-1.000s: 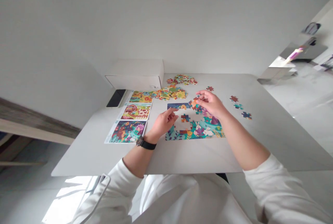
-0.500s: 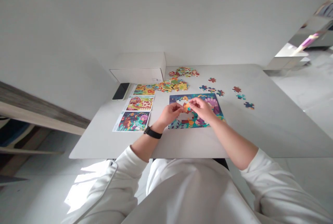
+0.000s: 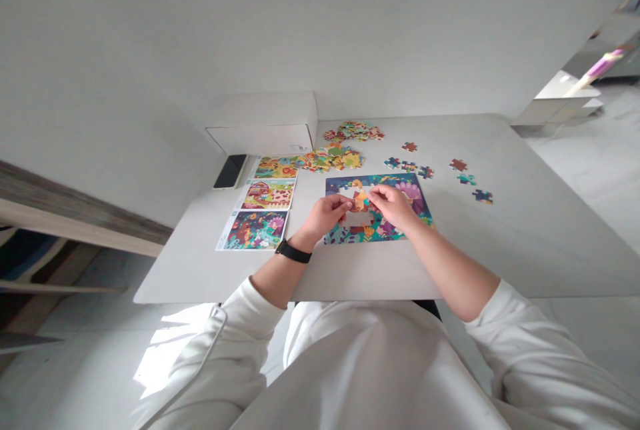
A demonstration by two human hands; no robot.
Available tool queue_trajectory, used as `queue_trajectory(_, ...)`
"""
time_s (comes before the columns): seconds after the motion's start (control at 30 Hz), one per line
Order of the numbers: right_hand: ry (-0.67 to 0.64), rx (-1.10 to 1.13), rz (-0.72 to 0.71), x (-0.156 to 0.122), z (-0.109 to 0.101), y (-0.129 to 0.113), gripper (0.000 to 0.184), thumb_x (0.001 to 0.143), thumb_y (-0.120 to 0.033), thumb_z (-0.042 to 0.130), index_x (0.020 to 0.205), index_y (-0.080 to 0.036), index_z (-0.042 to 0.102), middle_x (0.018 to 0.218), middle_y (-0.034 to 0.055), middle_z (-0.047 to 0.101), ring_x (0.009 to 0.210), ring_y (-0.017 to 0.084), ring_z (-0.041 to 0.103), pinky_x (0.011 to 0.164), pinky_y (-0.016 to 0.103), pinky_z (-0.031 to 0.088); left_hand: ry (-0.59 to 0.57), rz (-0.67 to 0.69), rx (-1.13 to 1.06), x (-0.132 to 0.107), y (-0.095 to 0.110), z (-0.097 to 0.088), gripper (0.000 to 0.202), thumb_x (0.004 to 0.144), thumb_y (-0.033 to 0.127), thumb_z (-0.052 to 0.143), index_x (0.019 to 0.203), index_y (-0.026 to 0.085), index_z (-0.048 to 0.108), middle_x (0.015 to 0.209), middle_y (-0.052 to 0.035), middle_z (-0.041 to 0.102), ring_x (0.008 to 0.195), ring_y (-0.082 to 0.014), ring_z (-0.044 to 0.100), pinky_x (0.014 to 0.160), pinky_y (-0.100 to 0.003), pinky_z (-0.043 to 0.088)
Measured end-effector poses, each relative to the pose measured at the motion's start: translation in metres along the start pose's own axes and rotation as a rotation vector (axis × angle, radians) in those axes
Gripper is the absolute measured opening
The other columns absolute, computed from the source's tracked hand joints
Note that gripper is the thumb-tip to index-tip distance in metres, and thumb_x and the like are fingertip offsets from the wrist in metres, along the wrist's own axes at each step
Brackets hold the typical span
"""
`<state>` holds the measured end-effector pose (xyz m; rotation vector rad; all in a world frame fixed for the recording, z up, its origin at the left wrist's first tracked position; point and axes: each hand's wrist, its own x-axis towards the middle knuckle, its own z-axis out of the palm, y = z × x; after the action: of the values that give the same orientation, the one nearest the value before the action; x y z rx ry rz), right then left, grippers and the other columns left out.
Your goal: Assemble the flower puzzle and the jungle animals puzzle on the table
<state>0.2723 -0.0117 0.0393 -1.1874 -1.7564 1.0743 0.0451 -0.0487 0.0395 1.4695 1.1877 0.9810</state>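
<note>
A partly assembled colourful jigsaw puzzle (image 3: pixel 400 183) lies on the white table (image 3: pixel 500 237), with a white gap in its middle. Over that gap my left hand (image 3: pixel 327 213) and my right hand (image 3: pixel 393 207) pinch the same small orange puzzle piece (image 3: pixel 359 201) from either side. Both hands have fingers closed on it. A black watch (image 3: pixel 293 252) sits on my left wrist.
Piles of loose puzzle pieces (image 3: pixel 333 160) lie behind the puzzle, and single pieces (image 3: pixel 457 165) are scattered to the right. Three picture cards (image 3: pixel 256 230) lie at the left, beside a black phone (image 3: pixel 230 171) and a white box (image 3: pixel 265 123) against the wall.
My right hand brought the orange piece from the puzzle's far edge down to its middle. My left hand rose to meet it, and both now pinch it. The camera view shifted.
</note>
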Motion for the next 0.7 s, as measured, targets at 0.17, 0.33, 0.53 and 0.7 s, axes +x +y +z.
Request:
queue_trajectory(0.17, 0.026, -0.066, 0.010, -0.001, -0.001, -0.001, 0.050, 0.094, -0.075, 0.063, 0.086, -0.026, 0.067, 0.072, 0.0017, 0.072, 0.068, 0.021, 0.065, 0.064, 0.031, 0.047, 0.032, 0.059, 0.053, 0.000, -0.002, 0.000, 0.041, 0.097, 0.054, 0.068, 0.107, 0.016, 0.075, 0.078, -0.0039, 0.073, 0.057, -0.0114, 0.059, 0.055, -0.024, 0.050)
queue_trajectory(0.33, 0.017, -0.139, 0.010, -0.003, -0.003, -0.004, 0.044, 0.096, -0.068, 0.063, 0.088, -0.025, 0.071, 0.068, 0.0006, 0.069, 0.063, 0.020, 0.061, 0.063, 0.031, 0.044, 0.071, 0.259, 0.199, -0.005, 0.001, -0.002, 0.036, 0.099, 0.036, 0.068, 0.129, 0.019, 0.070, 0.119, -0.0111, 0.077, 0.086, -0.0150, 0.071, 0.074, -0.027, 0.059)
queue_trajectory(0.53, 0.008, -0.117, 0.021, -0.002, -0.001, -0.002, 0.042, 0.096, -0.064, 0.064, 0.085, -0.024, 0.070, 0.067, -0.0001, 0.068, 0.061, 0.018, 0.058, 0.061, 0.031, 0.042, 0.055, 0.385, 0.364, -0.008, 0.004, -0.003, 0.041, 0.092, 0.021, 0.075, 0.133, 0.022, 0.069, 0.130, -0.0095, 0.074, 0.105, -0.0181, 0.070, 0.086, -0.029, 0.060)
queue_trajectory(0.7, -0.004, -0.101, 0.026, -0.001, -0.003, -0.001, 0.040, 0.095, -0.062, 0.064, 0.087, -0.024, 0.071, 0.068, 0.0001, 0.069, 0.060, 0.018, 0.058, 0.061, 0.031, 0.042, 0.043, 0.437, 0.423, -0.010, 0.008, -0.006, 0.040, 0.093, 0.021, 0.077, 0.132, 0.023, 0.069, 0.131, -0.0095, 0.073, 0.104, -0.0179, 0.070, 0.088, -0.030, 0.060)
